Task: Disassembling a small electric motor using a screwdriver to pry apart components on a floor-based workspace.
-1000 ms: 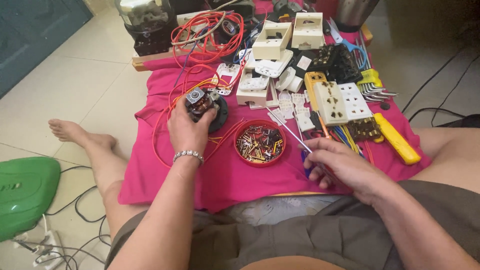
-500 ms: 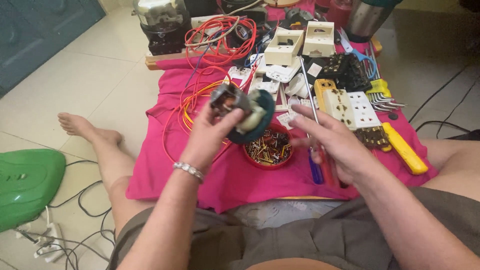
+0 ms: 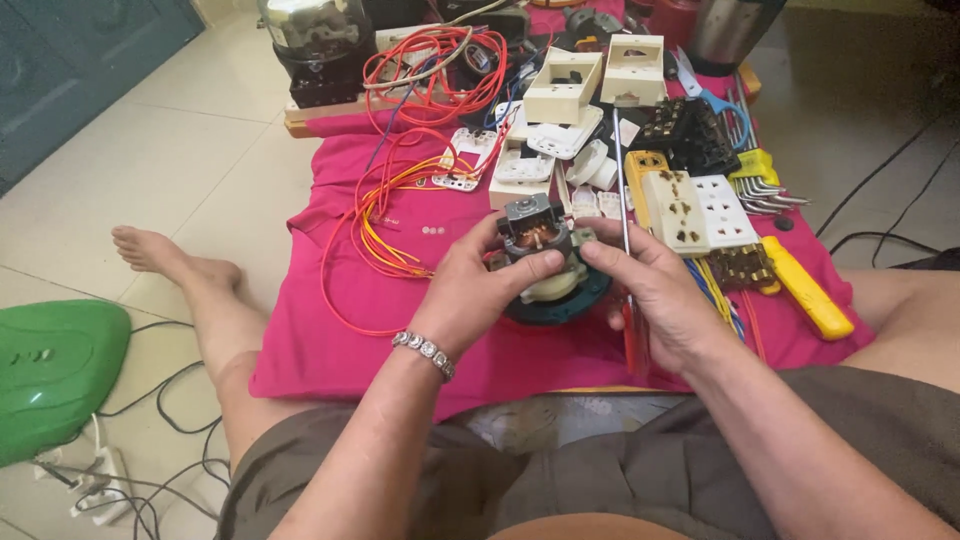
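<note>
Both hands clamp the small motor (image 3: 540,255): left hand (image 3: 478,290), right hand (image 3: 650,290) also pinning a screwdriver (image 3: 630,300). Risk: its tip may gouge the copper windings.

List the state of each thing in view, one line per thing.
Small motor: lifted, gripped by both hands.
Left hand: closed on the motor.
Right hand: on the motor, also holding a screwdriver upright.
Socket boxes: open, empty.
Orange wires: loose on the pink cloth.
</note>
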